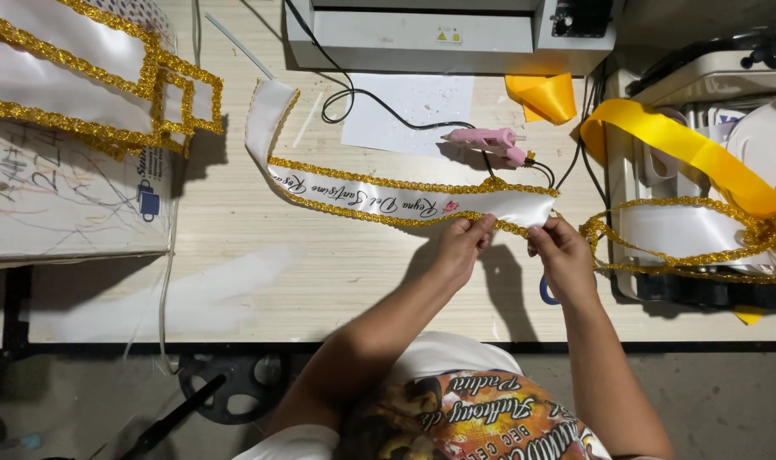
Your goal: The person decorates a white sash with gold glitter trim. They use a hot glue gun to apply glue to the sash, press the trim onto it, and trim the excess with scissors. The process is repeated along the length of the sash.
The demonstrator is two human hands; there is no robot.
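Observation:
A long white satin sash [379,198] with black script and gold glitter trim lies across the wooden table [260,273]. My left hand [463,247] pinches the near trimmed edge of the sash close to its right end. My right hand [562,253] pinches the same edge a little further right, where the gold trim [515,227] runs along the border. Both hands hold the sash slightly off the table. A pink glue gun [488,141] lies just beyond the sash, its black cord running back to the left.
More gold-trimmed white sashes sit at the top left [81,77] and right [694,230]. A yellow ribbon [686,145] drapes over equipment at the right. A grey machine [447,30] stands at the back, with white paper [405,111] before it. Blue scissor handles [546,294] peek out below my right wrist.

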